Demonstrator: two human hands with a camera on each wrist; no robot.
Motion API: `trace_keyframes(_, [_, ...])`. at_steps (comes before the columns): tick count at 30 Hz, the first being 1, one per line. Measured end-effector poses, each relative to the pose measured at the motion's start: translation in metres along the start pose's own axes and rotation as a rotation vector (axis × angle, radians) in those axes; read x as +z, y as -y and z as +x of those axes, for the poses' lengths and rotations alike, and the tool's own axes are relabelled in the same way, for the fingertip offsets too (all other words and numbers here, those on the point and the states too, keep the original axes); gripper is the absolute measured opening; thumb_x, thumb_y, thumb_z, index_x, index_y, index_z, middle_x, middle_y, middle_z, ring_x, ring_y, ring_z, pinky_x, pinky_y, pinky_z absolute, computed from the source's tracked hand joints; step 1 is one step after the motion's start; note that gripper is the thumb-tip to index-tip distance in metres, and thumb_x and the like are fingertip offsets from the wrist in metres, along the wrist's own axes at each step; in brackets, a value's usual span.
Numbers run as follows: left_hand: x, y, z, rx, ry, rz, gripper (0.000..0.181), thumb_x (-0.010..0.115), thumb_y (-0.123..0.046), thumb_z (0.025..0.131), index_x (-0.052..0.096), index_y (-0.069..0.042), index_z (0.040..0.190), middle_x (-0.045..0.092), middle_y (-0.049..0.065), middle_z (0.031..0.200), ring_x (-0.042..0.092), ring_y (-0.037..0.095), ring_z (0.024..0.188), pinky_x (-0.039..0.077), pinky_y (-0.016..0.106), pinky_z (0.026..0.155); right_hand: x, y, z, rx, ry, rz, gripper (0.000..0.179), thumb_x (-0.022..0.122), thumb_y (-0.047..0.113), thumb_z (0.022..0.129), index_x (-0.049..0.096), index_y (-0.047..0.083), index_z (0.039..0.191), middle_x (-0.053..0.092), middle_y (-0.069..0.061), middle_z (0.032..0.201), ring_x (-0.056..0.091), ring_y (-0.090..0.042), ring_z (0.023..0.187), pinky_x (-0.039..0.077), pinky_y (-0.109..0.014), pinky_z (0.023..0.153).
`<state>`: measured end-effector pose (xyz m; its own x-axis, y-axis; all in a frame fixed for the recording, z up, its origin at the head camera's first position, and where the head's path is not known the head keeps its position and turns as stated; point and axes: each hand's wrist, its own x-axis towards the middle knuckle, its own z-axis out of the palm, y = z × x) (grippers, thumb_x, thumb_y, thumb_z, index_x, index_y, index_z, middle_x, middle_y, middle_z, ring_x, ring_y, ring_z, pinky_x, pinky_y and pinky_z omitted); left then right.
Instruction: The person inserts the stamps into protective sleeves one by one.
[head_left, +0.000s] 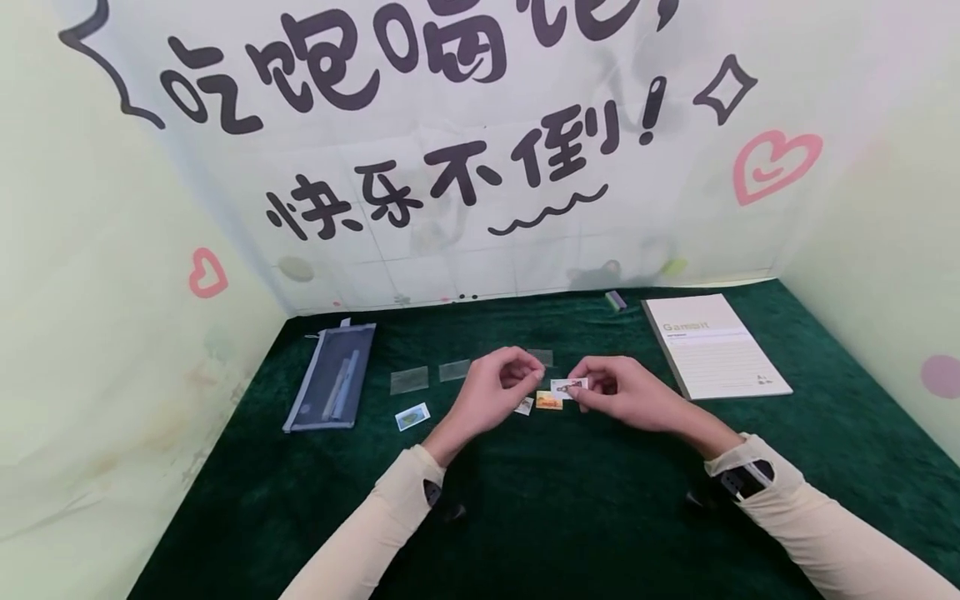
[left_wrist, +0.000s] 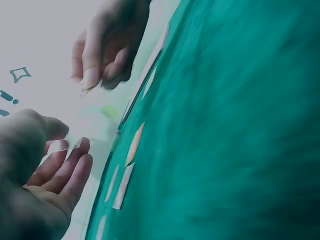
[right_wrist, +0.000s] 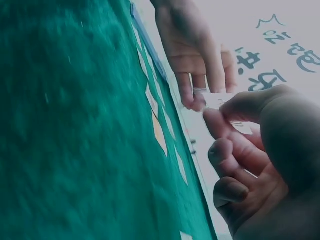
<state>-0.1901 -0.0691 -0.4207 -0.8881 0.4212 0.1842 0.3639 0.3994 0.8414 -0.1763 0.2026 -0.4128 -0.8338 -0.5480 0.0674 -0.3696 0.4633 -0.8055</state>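
Observation:
In the head view my right hand (head_left: 630, 392) pinches a small white-bordered stamp (head_left: 568, 387) printed with a figure. The right wrist view shows this stamp (right_wrist: 216, 101) between thumb and forefinger. Facing it, my left hand (head_left: 498, 387) has thumb and fingertips close together. A thin clear plastic sleeve (left_wrist: 77, 144) shows at its fingertips in the left wrist view. Below the hands lie an orange stamp (head_left: 549, 401) and a white stamp (head_left: 524, 406), partly hidden by the left hand. A blue-green stamp (head_left: 412, 416) lies to their left.
Clear sleeves (head_left: 408, 381) lie in a row behind the stamps on the dark green cloth (head_left: 555, 500). A mesh pencil pouch (head_left: 315, 392) with pens is at left. At right lies a white notebook (head_left: 720, 346); a small purple-green block (head_left: 616, 301) is at the back.

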Motion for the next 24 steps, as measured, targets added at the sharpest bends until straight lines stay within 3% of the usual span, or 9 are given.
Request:
trace_keyframes(5, [0.004, -0.003, -0.028, -0.071, -0.021, -0.251, 0.017, 0.067, -0.028, 0.110, 0.067, -0.015, 0.122, 0.079, 0.002, 0.125, 0.080, 0.015, 0.107, 0.066, 0.031, 0.092, 0.010, 0.003, -0.001, -0.004, 0.003, 0.110, 0.013, 0.067, 0.028, 0.109, 0.071, 0.020, 0.118, 0.077, -0.003, 0.093, 0.067, -0.028, 0.074, 0.056, -0.030, 0.066])
trace_keyframes(8, [0.006, -0.001, -0.040, -0.079, -0.037, -0.363, 0.020, 0.067, -0.023, 0.109, 0.064, -0.010, 0.124, 0.081, 0.007, 0.122, 0.082, 0.022, 0.103, 0.067, 0.033, 0.089, 0.017, 0.001, -0.001, 0.013, 0.016, 0.179, 0.014, 0.066, 0.027, 0.109, 0.070, 0.017, 0.119, 0.076, -0.006, 0.092, 0.065, -0.027, 0.068, 0.056, -0.031, 0.060])
trace_keyframes(14, [0.009, 0.012, -0.047, -0.084, -0.036, -0.390, 0.025, 0.072, -0.022, 0.106, 0.069, -0.006, 0.126, 0.083, 0.010, 0.113, 0.082, 0.021, 0.095, 0.067, 0.031, 0.085, 0.031, -0.009, -0.001, 0.057, 0.045, 0.253, 0.018, 0.067, 0.026, 0.109, 0.069, 0.012, 0.121, 0.074, -0.010, 0.090, 0.064, -0.020, 0.067, 0.056, -0.030, 0.061])
trace_keyframes(24, [0.010, 0.023, -0.048, -0.118, -0.037, -0.400, 0.031, 0.073, -0.037, 0.105, 0.077, -0.010, 0.121, 0.085, 0.003, 0.106, 0.084, 0.023, 0.092, 0.068, 0.035, 0.083, 0.036, -0.014, -0.001, 0.114, 0.024, 0.284, 0.025, 0.063, 0.035, 0.111, 0.068, 0.014, 0.124, 0.070, -0.010, 0.089, 0.063, -0.023, 0.068, 0.054, -0.029, 0.064])
